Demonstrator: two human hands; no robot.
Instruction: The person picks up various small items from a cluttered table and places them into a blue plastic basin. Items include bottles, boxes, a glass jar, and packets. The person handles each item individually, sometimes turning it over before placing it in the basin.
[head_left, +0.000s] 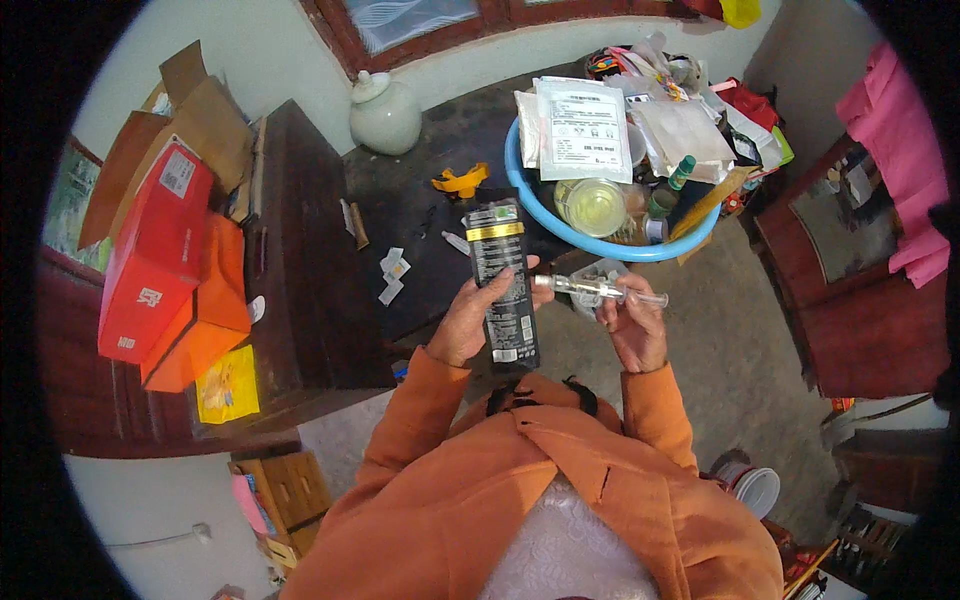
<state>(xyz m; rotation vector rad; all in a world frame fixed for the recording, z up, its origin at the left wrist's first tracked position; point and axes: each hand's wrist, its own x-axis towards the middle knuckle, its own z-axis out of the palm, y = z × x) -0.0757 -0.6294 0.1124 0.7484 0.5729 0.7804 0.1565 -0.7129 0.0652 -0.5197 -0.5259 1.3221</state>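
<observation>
My left hand (472, 315) grips a black printed box (502, 292) with a gold band near its top, thumb across the printed face. To its right, my right hand (636, 322) holds a clear tubular item (600, 288) like a syringe or small dispenser, lying roughly level between fingers and thumb. The left end of that item comes close to the fingertips behind the box; whether they touch it cannot be told. Beyond the box, an orange-yellow strip (461, 181) and small white packets (394, 274) lie on the dark tabletop (442, 289).
A blue basin (600, 244) heaped with packets, jars and a green-capped bottle (681, 172) stands ahead right. A lidded ceramic jar (385, 116) is at the back. Red (157, 262) and orange boxes (202, 307) rest on the dark cabinet at left. A white bucket (756, 493) stands lower right.
</observation>
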